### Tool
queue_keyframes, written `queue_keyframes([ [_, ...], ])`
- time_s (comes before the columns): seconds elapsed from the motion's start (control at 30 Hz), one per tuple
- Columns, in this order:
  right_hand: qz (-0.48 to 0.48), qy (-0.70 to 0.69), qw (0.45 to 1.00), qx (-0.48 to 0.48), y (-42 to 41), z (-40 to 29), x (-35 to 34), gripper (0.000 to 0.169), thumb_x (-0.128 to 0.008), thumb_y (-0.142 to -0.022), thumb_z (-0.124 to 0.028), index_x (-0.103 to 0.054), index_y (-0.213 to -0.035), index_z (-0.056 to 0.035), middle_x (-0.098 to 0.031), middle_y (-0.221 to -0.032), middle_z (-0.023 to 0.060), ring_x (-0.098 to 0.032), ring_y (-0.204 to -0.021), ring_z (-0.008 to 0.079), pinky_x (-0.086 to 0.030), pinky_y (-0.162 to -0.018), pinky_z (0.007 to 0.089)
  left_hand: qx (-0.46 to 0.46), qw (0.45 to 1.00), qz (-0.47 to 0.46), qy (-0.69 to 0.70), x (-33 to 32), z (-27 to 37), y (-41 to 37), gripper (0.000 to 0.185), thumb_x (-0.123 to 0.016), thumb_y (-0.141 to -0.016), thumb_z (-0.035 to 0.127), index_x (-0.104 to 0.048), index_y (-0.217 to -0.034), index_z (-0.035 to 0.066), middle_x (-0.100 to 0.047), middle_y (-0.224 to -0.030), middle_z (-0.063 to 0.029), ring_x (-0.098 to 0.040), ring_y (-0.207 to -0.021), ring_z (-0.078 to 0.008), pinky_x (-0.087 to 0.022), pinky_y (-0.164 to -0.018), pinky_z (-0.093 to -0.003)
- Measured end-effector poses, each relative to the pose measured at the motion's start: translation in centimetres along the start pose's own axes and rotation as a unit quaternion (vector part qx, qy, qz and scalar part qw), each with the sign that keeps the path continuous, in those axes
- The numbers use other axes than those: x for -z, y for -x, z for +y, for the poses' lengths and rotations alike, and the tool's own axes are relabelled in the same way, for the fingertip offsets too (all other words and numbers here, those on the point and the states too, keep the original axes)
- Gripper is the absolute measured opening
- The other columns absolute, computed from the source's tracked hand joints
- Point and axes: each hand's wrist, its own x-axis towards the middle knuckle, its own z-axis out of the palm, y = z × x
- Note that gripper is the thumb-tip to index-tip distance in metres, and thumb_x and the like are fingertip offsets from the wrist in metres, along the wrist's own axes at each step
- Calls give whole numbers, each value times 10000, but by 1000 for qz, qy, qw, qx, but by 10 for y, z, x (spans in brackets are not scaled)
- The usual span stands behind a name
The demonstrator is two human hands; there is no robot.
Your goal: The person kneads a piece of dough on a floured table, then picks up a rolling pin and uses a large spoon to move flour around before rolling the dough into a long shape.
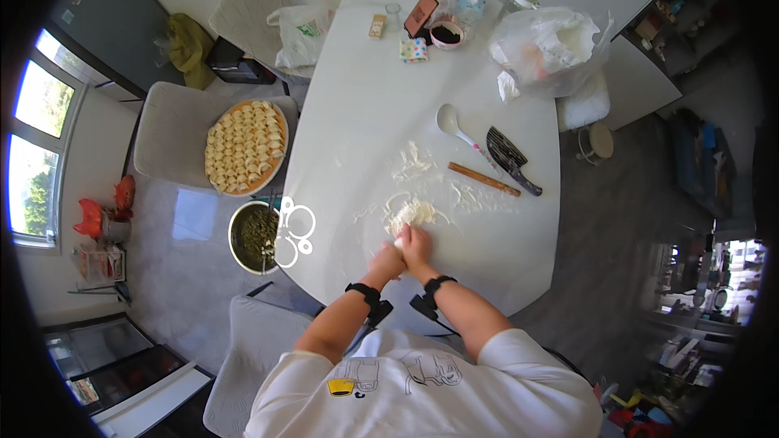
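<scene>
My left hand (pixel 387 263) and my right hand (pixel 417 246) press together on a small piece of white dough (pixel 398 243) near the table's front edge. Most of the dough is hidden by the fingers. A pile of flour (pixel 414 212) lies just beyond my hands, with thin smears of flour around it. Beyond and right of the flour are a wooden rolling pin (pixel 484 179), a white ladle (pixel 449 120) with a patterned handle, and a cleaver (pixel 506 147) with a dark, flour-dusted blade.
Left of the white table (pixel 359 109), a round tray of dumplings (pixel 246 146) rests on a grey chair (pixel 170 134). A bowl of chopped green filling (pixel 258 237) stands by the table's left edge. A propped phone (pixel 421 13), a small bowl (pixel 447 34) and a plastic bag (pixel 548 48) occupy the far end.
</scene>
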Motion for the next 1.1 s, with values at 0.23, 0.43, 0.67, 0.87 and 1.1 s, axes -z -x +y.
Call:
queue_keyframes([
  [0.23,-2,-34,993,109,54,-26,46,211,-557,-852,-164,-522,-662,-78,-532,-629,99,-519,-657,325,-396,-645,448,-96,989,77,-79,-59,-34,41,320,-572,-853,230,-496,-994,-47,-644,-824,-209,-656,-765,-385,-528,-662,-463],
  [0.43,51,111,989,83,9,-5,8,225,-537,-858,-182,-546,-651,-94,-569,-656,94,-531,-680,310,-391,-666,443,52,986,152,-41,-45,-9,8,244,-474,-891,169,-432,-990,-51,-659,-744,-201,-666,-720,-366,-533,-621,-440],
  [0.67,-70,-131,988,50,27,-37,54,291,-567,-891,-163,-512,-629,-48,-545,-655,125,-500,-623,321,-403,-597,443,-224,971,46,-70,-35,-39,16,575,-622,-813,319,-425,-1206,-52,-633,-916,-203,-643,-729,-395,-522,-676,-455],
  [0.87,82,27,996,37,46,-6,20,217,-539,-889,-200,-535,-722,-62,-551,-675,126,-521,-659,333,-401,-625,466,-28,983,138,-116,-63,-16,27,261,-497,-873,125,-442,-1071,-36,-617,-902,-220,-655,-645,-341,-549,-560,-405],
  [1.1,1,25,1000,-4,-10,-10,8,358,-488,-932,-260,-552,-639,-65,-589,-651,129,-557,-649,329,-411,-629,466,-18,998,64,-19,-16,-4,-13,430,-582,-855,262,-456,-1083,-80,-652,-837,-233,-664,-726,-354,-527,-614,-422],
])
